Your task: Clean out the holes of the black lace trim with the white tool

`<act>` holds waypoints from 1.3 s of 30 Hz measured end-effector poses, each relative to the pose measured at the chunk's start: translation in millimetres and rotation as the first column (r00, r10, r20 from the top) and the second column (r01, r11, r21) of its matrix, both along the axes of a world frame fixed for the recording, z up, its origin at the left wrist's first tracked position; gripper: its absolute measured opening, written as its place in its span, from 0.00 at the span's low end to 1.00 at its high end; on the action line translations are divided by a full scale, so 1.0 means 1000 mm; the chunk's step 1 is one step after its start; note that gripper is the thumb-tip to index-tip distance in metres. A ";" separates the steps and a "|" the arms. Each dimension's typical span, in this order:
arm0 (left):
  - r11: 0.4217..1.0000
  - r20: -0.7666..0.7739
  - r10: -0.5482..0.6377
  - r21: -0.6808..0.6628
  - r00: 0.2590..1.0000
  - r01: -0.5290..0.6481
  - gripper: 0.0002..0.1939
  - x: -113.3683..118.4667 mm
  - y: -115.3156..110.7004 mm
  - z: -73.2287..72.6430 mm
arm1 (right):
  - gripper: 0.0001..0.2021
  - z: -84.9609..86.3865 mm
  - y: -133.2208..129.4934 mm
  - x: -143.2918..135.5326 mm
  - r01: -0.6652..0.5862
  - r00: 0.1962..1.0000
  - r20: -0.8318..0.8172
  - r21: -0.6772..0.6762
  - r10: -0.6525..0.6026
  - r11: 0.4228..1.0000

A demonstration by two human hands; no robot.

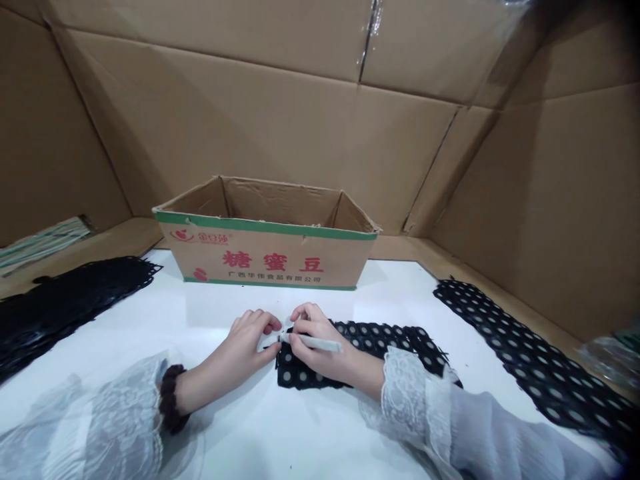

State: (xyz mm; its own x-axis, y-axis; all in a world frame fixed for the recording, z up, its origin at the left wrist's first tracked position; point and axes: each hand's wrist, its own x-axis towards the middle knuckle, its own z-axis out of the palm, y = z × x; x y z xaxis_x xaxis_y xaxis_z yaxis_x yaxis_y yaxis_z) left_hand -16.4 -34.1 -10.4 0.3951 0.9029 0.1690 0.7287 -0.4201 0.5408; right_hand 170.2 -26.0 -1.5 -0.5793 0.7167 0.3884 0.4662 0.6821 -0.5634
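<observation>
A black sheet (370, 337) patterned with rows of round pale spots lies flat in front of me on the white tabletop. My right hand (320, 343) rests over its left part, fingers closed round a slim white pen-like tool (315, 343) whose dark tip points left, to the sheet's left edge. Just left of that tip is my left hand (250, 340), with thumb and forefinger curled towards each other at the sheet's upper left corner. Whatever sits between those fingertips is too small to make out.
Behind my hands stands an open cardboard box (270, 257) with green edging and red print. Black material (75, 303) is piled at the left, and more spotted black sheets (530, 353) lie at the right. Tall cardboard walls (280, 120) enclose the white tabletop (240, 433).
</observation>
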 end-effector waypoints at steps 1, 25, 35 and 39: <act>1.000 0.001 -0.005 -0.006 1.000 0.005 0.08 0.001 -0.001 0.001 | 0.10 0.000 0.000 0.000 0.001 1.000 0.013 -0.010 -0.001 1.000; 0.979 0.250 0.094 -0.198 0.964 -0.045 0.06 0.009 -0.009 0.013 | 0.14 0.002 0.006 0.001 0.196 0.945 -0.202 -0.275 -0.256 0.941; 0.974 0.438 0.075 -0.224 0.896 0.028 0.10 0.008 -0.007 0.014 | 0.20 0.007 0.013 0.011 -0.132 0.885 -0.460 -0.388 -0.068 0.912; 0.950 0.506 0.066 -0.295 0.860 0.101 0.12 0.010 -0.009 0.011 | 0.18 0.007 0.012 0.011 -0.168 0.890 -0.456 -0.357 -0.015 0.919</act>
State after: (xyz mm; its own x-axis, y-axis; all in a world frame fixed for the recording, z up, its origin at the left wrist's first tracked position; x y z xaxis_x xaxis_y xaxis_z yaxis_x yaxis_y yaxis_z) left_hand -6.7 -43.3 0.4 0.3464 0.9354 0.0708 0.3144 -0.1869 0.9307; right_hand 181.2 -13.7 5.5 -0.4709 0.8203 0.3244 0.0618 0.3975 -0.9155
